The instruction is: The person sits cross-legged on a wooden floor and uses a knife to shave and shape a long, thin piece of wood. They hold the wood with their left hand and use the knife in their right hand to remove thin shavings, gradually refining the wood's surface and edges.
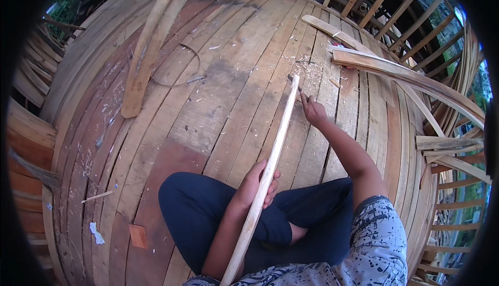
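Observation:
A long, pale, roughly rounded wooden stick (280, 130) slants across my lap, its far tip pointing away over the floor. My left hand (258, 184) is wrapped round the stick from beneath, above my crossed legs. Out by the far tip, my right hand (314, 111) is closed on a small dark tool that looks like a knife (300, 94). Part of the knife passes behind the stick's tip, so its full shape is hidden. Pale wood shavings (311, 71) lie on the boards just beyond the tip.
I sit on a plank floor (249, 104). At upper left lies a long board (143, 70); more long boards (405, 73) lie at right, near a slatted railing (410, 5). A thin curved wire or cord (198, 60), a reddish square piece (138, 236) and white scraps (96, 233) lie about.

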Tool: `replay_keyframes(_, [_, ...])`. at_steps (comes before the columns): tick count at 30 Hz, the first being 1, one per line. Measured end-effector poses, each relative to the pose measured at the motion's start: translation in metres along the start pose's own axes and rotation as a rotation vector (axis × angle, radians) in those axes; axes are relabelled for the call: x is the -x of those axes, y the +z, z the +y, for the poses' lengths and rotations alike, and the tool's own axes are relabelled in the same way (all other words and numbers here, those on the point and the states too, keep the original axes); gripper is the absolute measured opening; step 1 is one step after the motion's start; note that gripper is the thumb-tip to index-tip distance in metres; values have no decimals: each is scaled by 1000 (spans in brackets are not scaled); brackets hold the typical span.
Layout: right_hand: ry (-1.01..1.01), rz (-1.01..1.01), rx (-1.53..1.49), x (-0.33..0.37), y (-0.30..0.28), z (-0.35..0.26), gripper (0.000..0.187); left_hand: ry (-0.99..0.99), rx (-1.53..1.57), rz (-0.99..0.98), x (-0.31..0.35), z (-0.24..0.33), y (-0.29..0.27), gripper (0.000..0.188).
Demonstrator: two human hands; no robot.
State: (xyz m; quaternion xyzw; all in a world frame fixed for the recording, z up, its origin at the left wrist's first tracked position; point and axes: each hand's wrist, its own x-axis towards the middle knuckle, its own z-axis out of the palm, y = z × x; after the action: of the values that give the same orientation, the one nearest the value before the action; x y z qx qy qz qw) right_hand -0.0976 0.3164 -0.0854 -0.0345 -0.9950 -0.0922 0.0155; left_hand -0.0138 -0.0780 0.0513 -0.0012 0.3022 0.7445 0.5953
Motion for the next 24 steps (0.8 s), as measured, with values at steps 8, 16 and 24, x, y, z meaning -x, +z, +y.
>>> replay_keyframes(8, [-624, -252, -730, 94, -15, -154, 55, -4, -14, 35, 2, -3, 2, 52])
replay_keyframes(16, [-96, -1, -37, 5, 34, 8, 59, -29, -56, -41, -13, -8, 16, 52])
replay_keyframes(24, [-533, -131, -320, 64, -38, -111, 49, 10, -16, 25, 6, -4, -8, 51])
